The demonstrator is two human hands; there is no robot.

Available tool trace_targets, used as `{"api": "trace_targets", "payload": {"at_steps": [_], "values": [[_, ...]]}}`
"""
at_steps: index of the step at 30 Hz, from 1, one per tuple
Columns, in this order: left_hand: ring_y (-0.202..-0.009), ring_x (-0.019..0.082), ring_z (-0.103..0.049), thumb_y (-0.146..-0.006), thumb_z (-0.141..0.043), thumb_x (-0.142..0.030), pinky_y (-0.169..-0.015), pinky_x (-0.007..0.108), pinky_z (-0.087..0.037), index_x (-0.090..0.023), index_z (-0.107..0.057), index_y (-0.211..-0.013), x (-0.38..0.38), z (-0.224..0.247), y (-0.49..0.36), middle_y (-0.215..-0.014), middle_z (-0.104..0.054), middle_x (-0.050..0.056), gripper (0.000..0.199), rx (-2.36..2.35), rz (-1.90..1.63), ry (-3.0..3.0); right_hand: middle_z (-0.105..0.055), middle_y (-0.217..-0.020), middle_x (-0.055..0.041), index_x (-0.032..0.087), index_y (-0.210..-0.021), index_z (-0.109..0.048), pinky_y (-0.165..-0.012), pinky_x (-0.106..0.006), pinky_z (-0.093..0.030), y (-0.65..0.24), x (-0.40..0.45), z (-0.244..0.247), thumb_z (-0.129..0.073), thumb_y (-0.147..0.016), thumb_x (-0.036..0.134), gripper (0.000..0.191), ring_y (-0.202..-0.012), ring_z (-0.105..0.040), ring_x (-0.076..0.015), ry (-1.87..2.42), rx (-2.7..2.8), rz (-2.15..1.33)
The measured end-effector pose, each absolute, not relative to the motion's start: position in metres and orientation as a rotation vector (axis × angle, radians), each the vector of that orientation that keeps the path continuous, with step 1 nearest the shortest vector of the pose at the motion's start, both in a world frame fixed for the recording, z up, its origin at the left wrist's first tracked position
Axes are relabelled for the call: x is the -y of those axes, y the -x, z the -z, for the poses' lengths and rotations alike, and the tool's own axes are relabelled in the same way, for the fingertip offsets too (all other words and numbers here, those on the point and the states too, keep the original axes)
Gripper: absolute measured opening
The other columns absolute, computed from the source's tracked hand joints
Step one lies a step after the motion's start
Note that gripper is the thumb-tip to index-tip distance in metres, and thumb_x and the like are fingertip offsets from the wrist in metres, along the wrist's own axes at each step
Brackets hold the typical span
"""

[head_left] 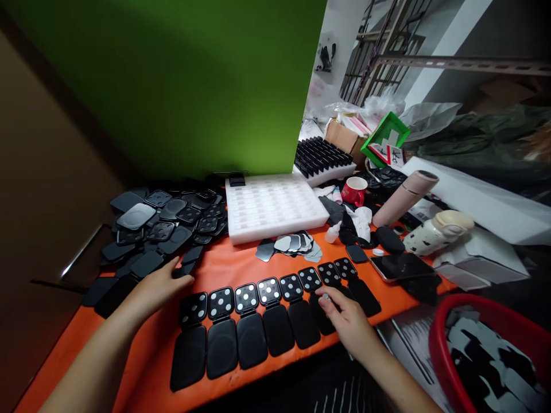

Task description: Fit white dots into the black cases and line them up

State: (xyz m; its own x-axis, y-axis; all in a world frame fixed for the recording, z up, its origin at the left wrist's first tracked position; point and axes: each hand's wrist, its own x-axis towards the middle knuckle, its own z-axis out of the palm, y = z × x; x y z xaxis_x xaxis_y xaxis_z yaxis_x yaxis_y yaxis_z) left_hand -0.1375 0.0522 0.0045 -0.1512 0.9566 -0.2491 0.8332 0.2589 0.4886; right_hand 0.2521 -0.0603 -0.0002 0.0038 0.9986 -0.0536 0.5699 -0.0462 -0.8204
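My left hand (161, 285) is at the right edge of a heap of black cases (148, 264), thumb and forefinger apart beside a tilted case. Its other fingers are partly hidden. Over the right part of a row of opened black cases, my right hand (348, 318) has its fingertips pinched together; a small pale thing shows between them, too small to name. Each opened case has a square half with silvery round dots (221, 302) and a plain black flap (222, 348) towards me. My right hand covers part of the flaps beneath it.
Behind the row lie silvery flat plates (297, 244) and a white foam tray (275, 209). To the right are a small white bottle (333, 232), a red mug (354, 192), a pink flask (404, 198) and a phone (402, 267). A red basin (441, 338) stands lower right.
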Motion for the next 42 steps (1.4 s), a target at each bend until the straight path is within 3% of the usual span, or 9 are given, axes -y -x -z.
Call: {"api": "trace_targets", "payload": {"at_steps": [3, 7, 10, 13, 17, 23, 28, 34, 42], "values": [[-0.085, 0.026, -0.063, -0.071, -0.056, -0.038, -0.07, 0.035, -0.05, -0.013, -0.044, -0.125, -0.027, -0.015, 0.135, -0.107, -0.063, 0.012, 0.06, -1.647, -0.574, -1.113, -0.065, -0.093, -0.0044, 0.023, -0.098, -0.061, -0.075, -0.029, -0.044, -0.244, 0.055, -0.001, -0.042, -0.086, 0.044, 0.03, -0.087, -0.059, -0.0204, 1.662, 1.62, -0.935], [-0.073, 0.022, -0.063, -0.068, -0.056, -0.022, -0.07, 0.031, -0.048, -0.008, -0.06, -0.102, 0.009, -0.016, 0.098, -0.081, -0.067, 0.011, 0.037, -1.112, -0.778, -0.567, -0.064, -0.086, -0.0047, 0.022, -0.101, -0.059, -0.071, -0.029, -0.046, -0.227, 0.049, 0.0, -0.04, -0.087, 0.044, 0.033, -0.081, -0.059, -0.0192, 1.648, 1.528, -1.027], [-0.075, 0.023, -0.063, -0.07, -0.05, -0.018, -0.073, 0.033, -0.046, -0.003, -0.057, -0.107, 0.031, -0.006, 0.057, -0.086, -0.067, 0.017, 0.041, -0.758, -0.719, -0.5, -0.062, -0.074, -0.002, 0.022, -0.106, -0.056, -0.063, -0.027, -0.046, -0.213, 0.048, -0.003, -0.036, -0.089, 0.043, 0.034, -0.07, -0.059, -0.017, 1.57, 1.539, -1.13], [-0.077, 0.025, -0.063, -0.07, -0.047, -0.014, -0.074, 0.037, -0.045, -0.004, -0.057, -0.109, 0.045, 0.002, 0.024, -0.09, -0.066, 0.017, 0.041, -0.641, -0.678, -0.423, -0.064, -0.09, -0.0025, 0.024, -0.107, -0.056, -0.075, -0.027, -0.045, -0.201, 0.048, -0.011, -0.038, -0.089, 0.039, 0.029, -0.084, -0.059, -0.017, 1.469, 1.656, -1.07], [-0.075, 0.024, -0.064, -0.064, -0.047, -0.011, -0.074, 0.038, -0.045, -0.011, -0.052, -0.114, 0.055, 0.0, -0.002, -0.088, -0.066, 0.012, 0.049, -0.643, -0.598, -0.427, -0.063, -0.097, -0.0025, 0.024, -0.104, -0.056, -0.077, -0.026, -0.042, -0.192, 0.05, -0.023, -0.039, -0.09, 0.032, 0.023, -0.09, -0.057, -0.0164, 1.482, 1.766, -0.954], [-0.102, 0.022, -0.053, -0.062, -0.044, -0.001, -0.089, 0.036, -0.038, -0.026, -0.023, -0.138, 0.072, -0.004, -0.023, -0.126, -0.049, 0.005, 0.082, -0.915, -0.57, -1.014, -0.061, -0.086, -0.0015, 0.023, -0.091, -0.059, -0.069, -0.025, -0.041, -0.19, 0.051, -0.036, -0.042, -0.088, 0.03, 0.019, -0.078, -0.057, -0.0157, 1.621, 2.02, -0.776], [-0.12, 0.022, -0.037, -0.069, -0.039, -0.001, -0.101, 0.033, -0.027, -0.028, -0.02, -0.14, 0.083, -0.001, -0.027, -0.141, -0.031, 0.001, 0.078, -1.067, -0.59, -1.457, -0.062, -0.083, -0.0025, 0.022, -0.087, -0.061, -0.068, -0.025, -0.04, -0.194, 0.049, -0.046, -0.039, -0.089, 0.026, 0.022, -0.078, -0.058, -0.0158, 1.693, 2.197, -0.688], [-0.111, 0.021, -0.047, -0.071, -0.038, -0.001, -0.094, 0.033, -0.036, -0.025, -0.009, -0.141, 0.082, 0.001, -0.029, -0.139, -0.034, 0.004, 0.08, -1.065, -0.595, -1.354, -0.062, -0.085, -0.0028, 0.022, -0.091, -0.062, -0.07, -0.024, -0.039, -0.193, 0.053, -0.048, -0.039, -0.089, 0.026, 0.023, -0.079, -0.058, -0.0151, 1.644, 2.2, -0.731], [-0.129, 0.024, -0.025, -0.065, -0.038, 0.002, -0.104, 0.035, -0.023, -0.023, -0.017, -0.141, 0.086, 0.005, -0.026, -0.142, -0.032, 0.002, 0.083, -1.083, -0.557, -1.486, -0.061, -0.08, -0.0028, 0.022, -0.082, -0.06, -0.065, -0.025, -0.038, -0.193, 0.051, -0.042, -0.039, -0.088, 0.025, 0.022, -0.073, -0.057, -0.016, 1.649, 2.223, -0.69]]}}
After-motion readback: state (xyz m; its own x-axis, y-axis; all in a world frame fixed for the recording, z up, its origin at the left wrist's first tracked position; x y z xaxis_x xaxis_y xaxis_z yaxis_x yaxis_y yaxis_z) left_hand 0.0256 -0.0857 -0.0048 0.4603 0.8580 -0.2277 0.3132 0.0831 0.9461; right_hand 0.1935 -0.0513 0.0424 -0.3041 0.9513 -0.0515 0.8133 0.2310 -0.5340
